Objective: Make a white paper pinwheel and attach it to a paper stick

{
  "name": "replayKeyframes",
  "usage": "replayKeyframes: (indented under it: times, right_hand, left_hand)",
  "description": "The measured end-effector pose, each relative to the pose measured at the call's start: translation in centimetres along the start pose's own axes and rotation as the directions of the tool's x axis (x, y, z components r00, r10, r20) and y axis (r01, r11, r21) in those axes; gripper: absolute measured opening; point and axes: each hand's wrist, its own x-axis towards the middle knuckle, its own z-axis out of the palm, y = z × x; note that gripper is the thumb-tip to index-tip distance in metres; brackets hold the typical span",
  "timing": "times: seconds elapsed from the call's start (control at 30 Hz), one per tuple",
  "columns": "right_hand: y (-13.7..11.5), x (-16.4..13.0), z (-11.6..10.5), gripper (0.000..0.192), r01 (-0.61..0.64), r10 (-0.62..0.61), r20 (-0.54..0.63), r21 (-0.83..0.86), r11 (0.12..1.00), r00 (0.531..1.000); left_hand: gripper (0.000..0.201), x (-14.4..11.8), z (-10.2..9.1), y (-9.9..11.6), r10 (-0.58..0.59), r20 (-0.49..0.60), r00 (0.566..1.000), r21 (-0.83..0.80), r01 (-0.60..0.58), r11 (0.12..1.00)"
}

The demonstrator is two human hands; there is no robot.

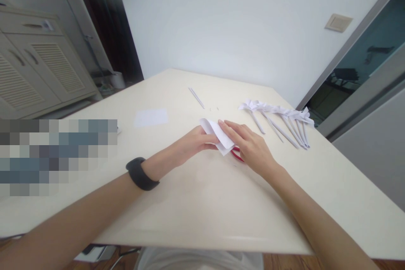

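Note:
Between my two hands is a folded sheet of white paper (218,133), bent over on itself and tilted above the table. My left hand (202,139), with a black band on its wrist, grips the paper from the left, some fingers tucked inside the fold. My right hand (249,143) presses its fingers on the paper's right side. Partly hidden under my right hand is a red loop, apparently a scissors handle (237,155). Further right lies a row of white paper flowers (275,109) with rolled paper stems.
A flat white paper sheet (152,117) rests on the left of the cream table (190,206). Thin rolled paper sticks (196,98) and tiny scraps lie toward the back. A wall (202,25) stands behind the table. A blurred-out patch covers the left edge.

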Motion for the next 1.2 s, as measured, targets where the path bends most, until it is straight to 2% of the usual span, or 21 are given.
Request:
replayKeyframes:
  times: [0.2,0.43,0.57,0.8,1.03,1.2]
  right_hand:
    - [0.2,0.0,0.0,0.070,0.013,-0.013,-0.001,-0.012,1.000,1.000]
    - [0.3,0.1,-0.1,0.066,0.023,-0.023,0.004,-0.016,1.000,1.000]
    - [0.2,0.1,-0.1,0.068,0.022,-0.022,0.008,-0.006,1.000,1.000]
    - [0.3,0.0,0.0,0.069,0.021,-0.021,0.022,0.001,1.000,1.000]
    - [0.0,0.1,0.0,0.080,0.007,-0.013,0.024,0.216,0.976,1.000]
    - [-0.5,-0.1,-0.2,0.082,-0.100,0.063,0.101,0.429,0.898,0.993]
  left_hand:
    - [0.046,0.0,0.4,0.5,-0.038,0.015,0.999,0.022,0.038,0.999]
    - [0.043,-0.2,0.2,0.9,-0.013,0.102,0.995,0.008,0.012,1.000]
    - [0.040,-0.4,0.1,1.1,0.022,0.080,0.997,0.008,-0.023,1.000]
    - [0.039,-0.5,0.3,1.5,-0.034,0.056,0.998,0.040,0.031,0.999]
    - [0.038,0.1,-0.2,-0.1,-0.029,-0.016,0.999,0.077,0.030,0.997]
    - [0.044,0.2,-0.8,-0.7,0.005,-0.059,0.998,0.209,0.008,0.978]
